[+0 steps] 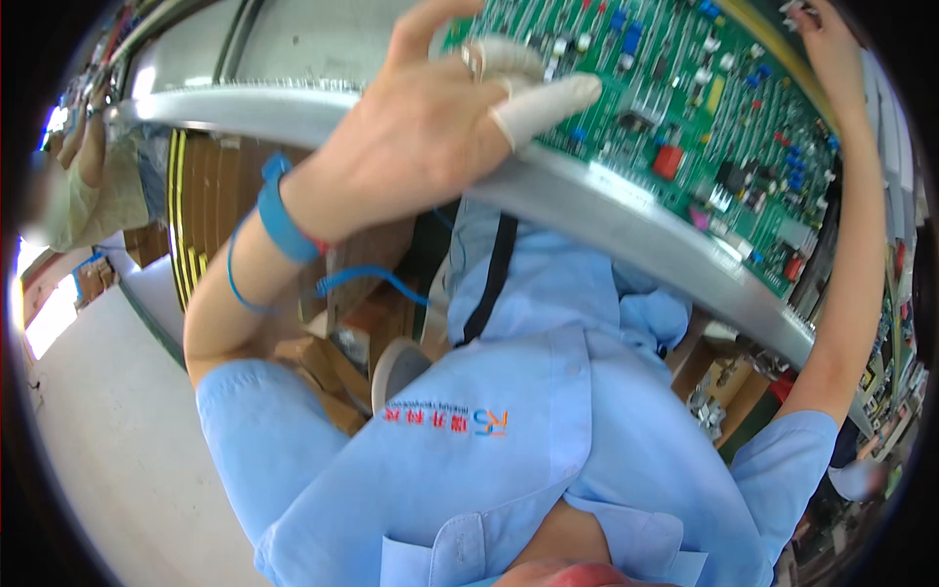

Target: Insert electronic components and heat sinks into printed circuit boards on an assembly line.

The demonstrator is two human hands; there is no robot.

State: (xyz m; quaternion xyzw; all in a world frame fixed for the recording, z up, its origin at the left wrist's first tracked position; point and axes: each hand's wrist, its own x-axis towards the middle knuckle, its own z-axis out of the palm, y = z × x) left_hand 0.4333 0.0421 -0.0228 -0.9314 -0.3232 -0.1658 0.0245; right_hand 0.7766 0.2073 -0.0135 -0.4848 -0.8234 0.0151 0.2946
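Note:
A large green circuit board (pixel 675 108), packed with small blue, red, white and black components, lies at the top of the view. My left hand (pixel 430 127) is over its left edge, fingers apart, with white finger cots on at least two digits. One covered digit points right across the board. I cannot tell whether it presses on the surface. Around my left wrist runs a blue wrist strap (pixel 282 210) with a coiled cord. At the far right, beyond the board, my right hand (pixel 829 44) has its fingers closed at the upper rim, on something small I cannot make out.
A metal rail (pixel 636 201) runs along the board's near edge, in front of my body. Cardboard boxes (pixel 220 205) stand below at left, and an open carton (pixel 724 386) with metal parts at right. Other people work at far left and far right.

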